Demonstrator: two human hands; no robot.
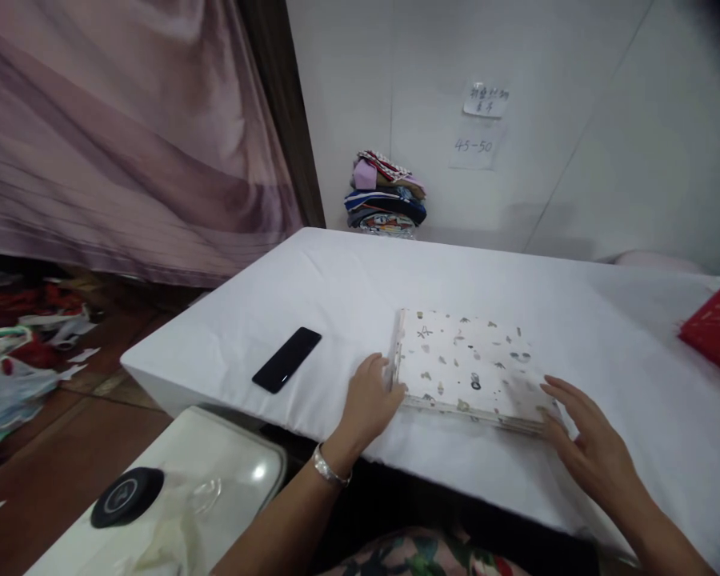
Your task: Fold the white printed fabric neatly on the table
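Note:
A flat, rectangular stack of folded white printed cloth (pixel 456 364) lies on the table, several layers showing along its front edge. Small brown, grey and black figures dot its top. At its left edge rests my left hand (pixel 372 400), fingers apart, the thumb against the near left corner. My right hand (pixel 588 440) is open at the near right corner, its fingertips touching or just over the edge. Neither hand grips the cloth. Left of my left hand, a black phone (pixel 286 360) lies on the tabletop.
White cloth covers the table (pixel 348 280). A pile of folded clothes (pixel 386 196) stands beyond its far edge by the wall. A red item (pixel 717 328) is at far right. At lower left stands a white surface (pixel 216 448) bearing a round black object (pixel 127 498).

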